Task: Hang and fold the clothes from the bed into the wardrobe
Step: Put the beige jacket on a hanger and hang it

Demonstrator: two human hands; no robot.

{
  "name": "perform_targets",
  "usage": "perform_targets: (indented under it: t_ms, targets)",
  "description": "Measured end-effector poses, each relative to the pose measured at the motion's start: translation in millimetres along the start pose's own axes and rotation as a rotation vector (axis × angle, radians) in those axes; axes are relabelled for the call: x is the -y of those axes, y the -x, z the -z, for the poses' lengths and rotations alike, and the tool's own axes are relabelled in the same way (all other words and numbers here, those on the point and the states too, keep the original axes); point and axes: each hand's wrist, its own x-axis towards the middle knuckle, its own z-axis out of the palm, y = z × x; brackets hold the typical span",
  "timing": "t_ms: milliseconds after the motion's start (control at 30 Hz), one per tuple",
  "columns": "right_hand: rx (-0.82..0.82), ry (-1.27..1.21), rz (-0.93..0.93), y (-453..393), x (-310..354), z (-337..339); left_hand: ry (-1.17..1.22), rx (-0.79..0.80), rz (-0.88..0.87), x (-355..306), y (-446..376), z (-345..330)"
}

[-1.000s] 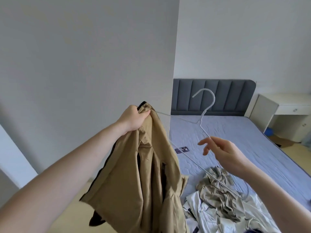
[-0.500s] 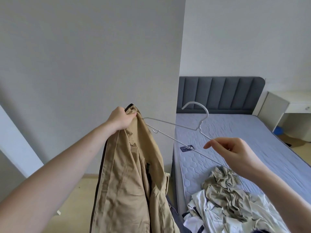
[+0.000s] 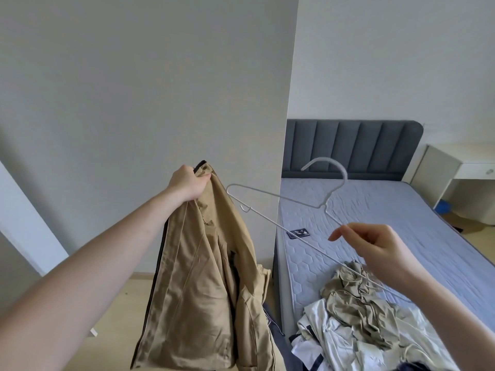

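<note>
Two hands — jacket, hanger apart

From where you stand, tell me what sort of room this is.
Most likely a bedroom. A bed with a bare quilted mattress and a grey padded headboard fills the right side, a white bedside desk stands next to it, and loose clothes are heaped on the mattress.

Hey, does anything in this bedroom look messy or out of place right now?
Yes. Crumpled clothes lie heaped at the near end of the bed, unfolded. A small dark card sits alone on the bare mattress.
</note>
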Motion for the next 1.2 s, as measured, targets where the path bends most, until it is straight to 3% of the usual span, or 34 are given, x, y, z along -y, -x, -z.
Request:
perform_targets:
  t_ms: [267, 467, 600, 733, 1200]
  targets:
    - [0.067, 0.036, -0.047, 6, -4, -14, 0.007, 0.043, -0.064, -9, 6, -3]
    - [0.118, 0.101, -0.087, 8, -12, -41, -0.012, 0.039, -0.225, -28, 15, 4]
    - [0.067, 0.080, -0.073, 6, -11, -30, -0.038, 0.006, -0.298, -34, 19, 20]
    - [-0.012, 0.047, -0.039, 4, -6, -16, -0.051, 0.014, -0.310, -28, 18, 28]
    - [0.015, 0.009, -0.033, 10, -8, -21, -0.112, -0.008, -0.355, -24, 24, 31]
